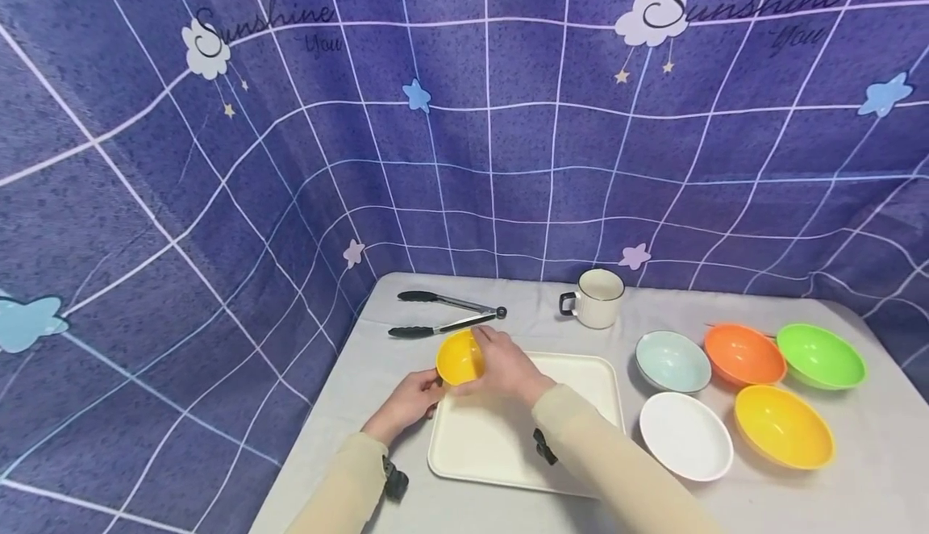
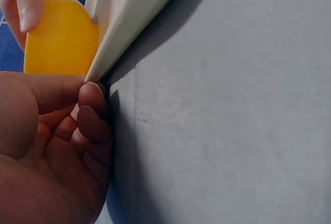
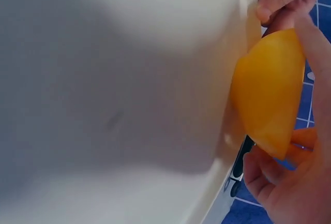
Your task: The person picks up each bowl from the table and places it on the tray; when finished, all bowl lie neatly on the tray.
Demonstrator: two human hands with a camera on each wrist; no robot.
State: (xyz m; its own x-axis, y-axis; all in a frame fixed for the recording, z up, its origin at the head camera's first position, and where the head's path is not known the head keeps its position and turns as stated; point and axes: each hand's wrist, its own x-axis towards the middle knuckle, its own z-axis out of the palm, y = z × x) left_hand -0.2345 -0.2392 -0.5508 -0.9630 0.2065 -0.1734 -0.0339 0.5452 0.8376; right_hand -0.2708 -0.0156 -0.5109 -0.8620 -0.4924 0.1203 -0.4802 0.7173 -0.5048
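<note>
Gripping the small yellow bowl (image 1: 454, 356) near its rim, the R hand (image 1: 504, 366) sits just L of ctr in the head view, w/ the bowl at the tray's (image 1: 508, 447) upper-L corner. L hand (image 1: 415, 399) pinches the tray's edge; the head view barely shows it, but the L wrist cam has those curled fingers up close, lower L, and the R wrist cam adds the thumb on the rim, upper R.

Only the head view gets the whole R side: pale blue bowl (image 1: 673, 363), orange bowl (image 1: 744, 354), green bowl (image 1: 822, 356), white bowl (image 1: 685, 437), large yellow bowl (image 1: 784, 427). Mug (image 1: 601, 308) = upper ctr-R, tongs (image 1: 454, 325) upper L of the tray, spread.

Hard to see: R forearm covers part of the tray; R fingers cropped in both wrist cams; bowl's inside partly hidden by the R hand. Can't tell if bowl touches tray. Thin item behind orange bowl mostly hidden, unclear.
</note>
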